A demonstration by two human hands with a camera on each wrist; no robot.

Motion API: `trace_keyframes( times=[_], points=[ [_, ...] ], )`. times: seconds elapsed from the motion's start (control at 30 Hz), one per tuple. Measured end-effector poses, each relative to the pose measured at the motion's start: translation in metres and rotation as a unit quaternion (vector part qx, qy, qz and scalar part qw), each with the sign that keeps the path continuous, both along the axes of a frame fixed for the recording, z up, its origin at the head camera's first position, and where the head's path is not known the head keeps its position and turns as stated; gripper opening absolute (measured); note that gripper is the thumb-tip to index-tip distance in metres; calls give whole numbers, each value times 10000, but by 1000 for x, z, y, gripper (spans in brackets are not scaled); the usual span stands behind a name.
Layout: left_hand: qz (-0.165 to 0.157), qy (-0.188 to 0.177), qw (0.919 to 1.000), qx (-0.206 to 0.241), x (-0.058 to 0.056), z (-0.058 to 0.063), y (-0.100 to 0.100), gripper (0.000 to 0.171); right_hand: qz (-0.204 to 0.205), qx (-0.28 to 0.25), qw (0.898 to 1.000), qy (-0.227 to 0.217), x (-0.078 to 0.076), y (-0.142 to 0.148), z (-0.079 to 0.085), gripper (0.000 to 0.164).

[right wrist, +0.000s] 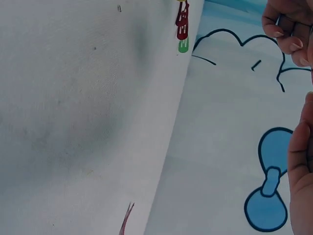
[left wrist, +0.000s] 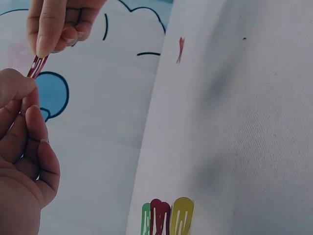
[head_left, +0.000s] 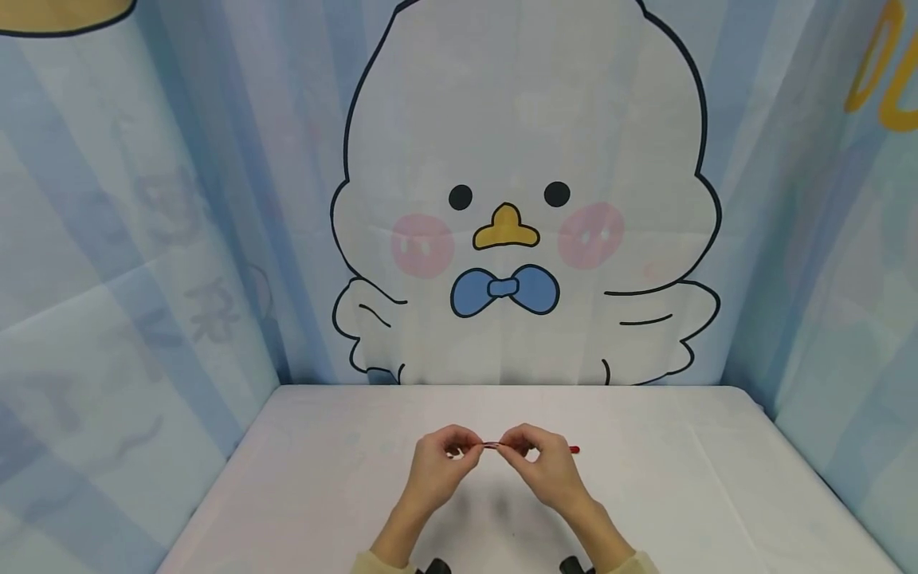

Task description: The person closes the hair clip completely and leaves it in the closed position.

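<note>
Close over the white table, both hands hold a dark red snap hair clip (head_left: 491,445) between them. My left hand (head_left: 439,470) pinches one end with thumb and index finger, its other fingers curled. The opposite end is pinched by my right hand (head_left: 551,469). In the left wrist view the clip (left wrist: 38,66) shows slots along its middle, with fingers covering both ends. Beyond the right hand, another red clip (head_left: 574,450) lies on the table; its prongs look spread in the right wrist view.
A green clip (left wrist: 145,218), red clips (left wrist: 156,214) and a yellow clip (left wrist: 182,213) lie side by side on the table, mostly hidden behind the left hand in the head view. Printed curtains (head_left: 516,143) stand at the back and sides of the table (head_left: 344,430).
</note>
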State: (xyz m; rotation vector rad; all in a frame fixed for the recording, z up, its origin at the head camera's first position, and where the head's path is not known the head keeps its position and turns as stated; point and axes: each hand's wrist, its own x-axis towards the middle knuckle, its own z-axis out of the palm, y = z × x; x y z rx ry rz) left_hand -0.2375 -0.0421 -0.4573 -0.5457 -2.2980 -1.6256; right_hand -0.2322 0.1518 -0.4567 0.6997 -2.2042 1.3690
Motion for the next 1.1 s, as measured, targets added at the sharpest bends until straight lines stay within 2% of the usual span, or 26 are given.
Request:
trace_keyframes(
  times=[0.1,0.23,0.37,0.57,0.8,0.97,1.1],
  points=[
    [-7,-18,10000,15,-1,0,-1,6,-93,460,9964,708,-3,-1,-2,24],
    [-35,-128,9999,-10,-2,0,-2,5,-240,1036,9806,1648,-7,-2,-4,30],
    [-180,-274,9995,46,-3,1,-5,8,-282,1262,9707,2028,-9,-1,-3,30],
    [-327,-265,9989,-211,-5,2,-18,14,-205,1189,9702,2100,-11,3,2,31],
    [-409,-524,9967,-468,-5,0,-37,16,-248,1141,9750,1888,-13,12,3,29],
    [-418,-766,9944,-594,-4,-6,-48,16,-148,926,9794,1791,-15,21,1,30],
    [-408,-862,9933,-647,-4,-14,-58,16,-137,880,9841,1536,-16,28,-4,30]
  ],
)
